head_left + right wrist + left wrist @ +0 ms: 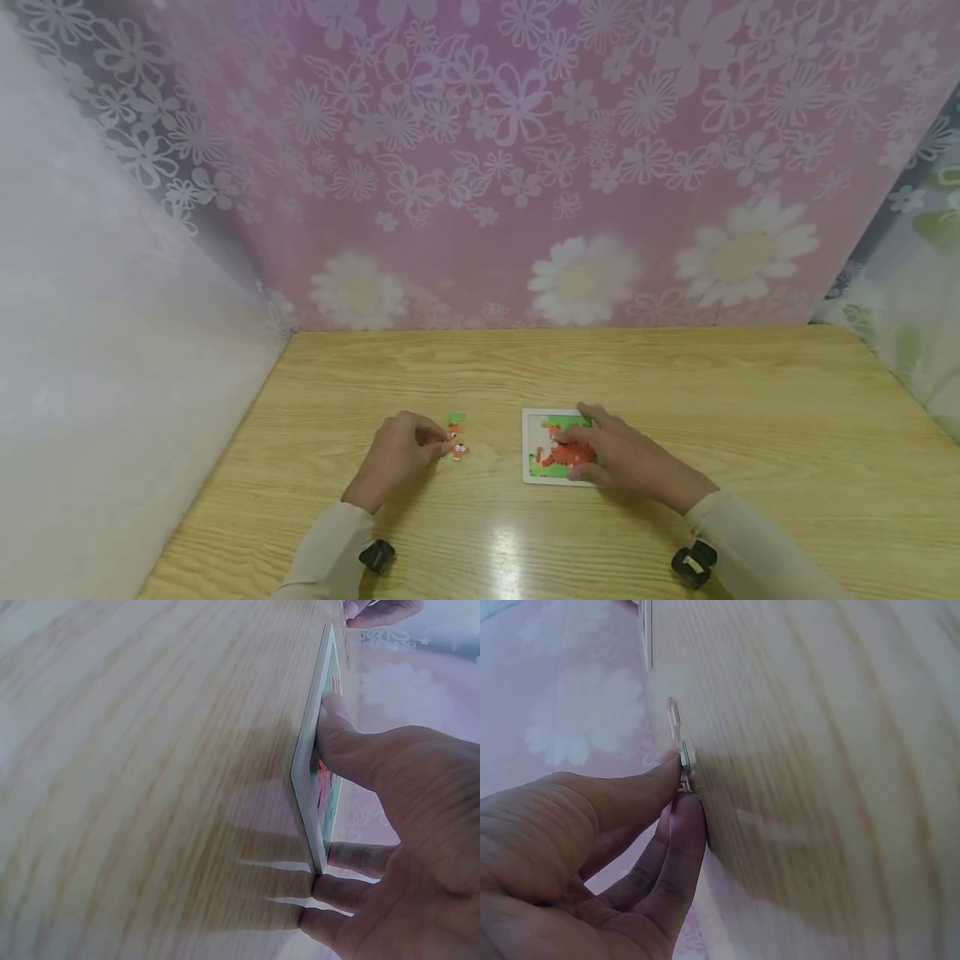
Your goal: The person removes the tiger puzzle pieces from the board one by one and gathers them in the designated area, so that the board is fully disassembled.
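In the head view my left hand (401, 454) pinches at a small jigsaw puzzle piece lying on the table. Its thumb and fingertips meet at the piece's edge, low over the wood in the left wrist view. Beside those fingertips are orange and green puzzle pieces (460, 450) with part of an animal's face. To the right lies a white-framed jigsaw puzzle board (551, 462), showing an orange striped animal on green, with a pale gap at its upper left. My right hand (626, 454) holds the board by its right part, thumb at the near edge, other fingers over the picture and far edge.
The wooden table (480, 375) extends around both hands. Behind it hangs a pink flowered curtain (480, 208), with a white sheet-like surface (127, 333) on the left. Black bands with small devices (377, 556) are on both wrists.
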The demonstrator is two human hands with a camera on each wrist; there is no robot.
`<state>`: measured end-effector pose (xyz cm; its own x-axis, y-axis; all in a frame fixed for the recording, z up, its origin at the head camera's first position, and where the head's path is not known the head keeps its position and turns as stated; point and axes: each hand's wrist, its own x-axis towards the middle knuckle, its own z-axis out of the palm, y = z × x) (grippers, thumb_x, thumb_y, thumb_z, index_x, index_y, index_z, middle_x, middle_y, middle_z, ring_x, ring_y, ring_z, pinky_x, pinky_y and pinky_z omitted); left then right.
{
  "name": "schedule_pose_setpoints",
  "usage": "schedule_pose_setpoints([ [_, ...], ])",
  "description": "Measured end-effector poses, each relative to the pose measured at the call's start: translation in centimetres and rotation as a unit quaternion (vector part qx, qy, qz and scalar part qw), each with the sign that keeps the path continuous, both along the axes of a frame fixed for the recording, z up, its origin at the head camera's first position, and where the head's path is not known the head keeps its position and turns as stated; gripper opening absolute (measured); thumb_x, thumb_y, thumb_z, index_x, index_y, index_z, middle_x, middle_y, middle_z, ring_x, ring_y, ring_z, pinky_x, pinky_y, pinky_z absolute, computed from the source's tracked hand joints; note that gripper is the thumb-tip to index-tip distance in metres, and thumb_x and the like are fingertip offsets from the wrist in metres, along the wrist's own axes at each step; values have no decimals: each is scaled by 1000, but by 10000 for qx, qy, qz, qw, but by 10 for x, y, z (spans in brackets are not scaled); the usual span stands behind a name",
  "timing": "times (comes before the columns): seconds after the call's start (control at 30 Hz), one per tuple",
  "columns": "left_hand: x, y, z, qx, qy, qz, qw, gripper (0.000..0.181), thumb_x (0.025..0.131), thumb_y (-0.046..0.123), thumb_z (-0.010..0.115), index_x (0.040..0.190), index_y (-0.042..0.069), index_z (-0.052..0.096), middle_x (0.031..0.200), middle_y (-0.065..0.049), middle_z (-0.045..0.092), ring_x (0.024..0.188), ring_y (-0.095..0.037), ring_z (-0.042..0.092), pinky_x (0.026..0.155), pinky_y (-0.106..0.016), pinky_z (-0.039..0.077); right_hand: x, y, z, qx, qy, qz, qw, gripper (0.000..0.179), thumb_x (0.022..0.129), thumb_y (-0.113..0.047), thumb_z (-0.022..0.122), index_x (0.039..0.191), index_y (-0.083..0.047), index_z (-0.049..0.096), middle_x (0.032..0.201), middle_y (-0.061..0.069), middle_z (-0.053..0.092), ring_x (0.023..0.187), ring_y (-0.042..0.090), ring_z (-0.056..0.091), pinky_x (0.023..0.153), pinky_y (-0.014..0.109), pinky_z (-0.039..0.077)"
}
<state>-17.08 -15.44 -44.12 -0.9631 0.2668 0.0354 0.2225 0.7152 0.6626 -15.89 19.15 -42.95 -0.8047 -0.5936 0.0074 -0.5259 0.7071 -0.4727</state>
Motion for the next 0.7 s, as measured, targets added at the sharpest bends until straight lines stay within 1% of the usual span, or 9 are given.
schedule_pose_setpoints([
  [0.17,0,-1,-1,27,44,6,10000,5,87,9,80,91,6,79,81,3,70,72,-10,61,66,-31,54,-1,1,-1,6,-9,-13,10000,46,92,-37,75,130,-13,67,148,34,41,139,54,36,104,72,32],
  [0.27,0,0,0,46,92,47,9999,5,88,10,80,91,6,79,80,4,69,71,-9,61,65,-30,53,-1,1,-3,15,-31,-34,10000,46,92,-36,76,130,-13,67,149,34,41,139,54,35,104,72,32],
  [0.4,1,8,6,205,134,90,9997,7,89,10,79,93,4,78,81,1,72,72,-10,63,63,-30,53,-1,1,-4,-7,-63,-30,10000,45,92,-34,76,130,-13,67,150,33,39,139,53,36,105,72,31],
  [0.47,2,16,12,224,173,17,9996,9,90,10,78,95,3,78,83,-1,72,73,-11,65,64,-30,54,-1,1,-3,-12,-71,-20,10000,45,92,-35,75,130,-13,67,150,33,39,140,52,36,105,72,31],
  [0.57,3,32,19,195,174,-230,9994,13,91,11,78,98,0,77,84,-1,71,74,-12,65,66,-30,55,0,1,-2,-19,-98,-21,9999,45,92,-35,75,131,-13,67,150,33,39,139,52,36,105,72,31],
  [0.7,0,55,22,65,144,-589,9981,15,92,14,76,101,1,77,84,1,69,75,-10,62,68,-28,53,0,1,-2,30,-89,-54,9999,45,92,-35,75,131,-13,66,150,35,38,139,55,35,105,72,31],
])
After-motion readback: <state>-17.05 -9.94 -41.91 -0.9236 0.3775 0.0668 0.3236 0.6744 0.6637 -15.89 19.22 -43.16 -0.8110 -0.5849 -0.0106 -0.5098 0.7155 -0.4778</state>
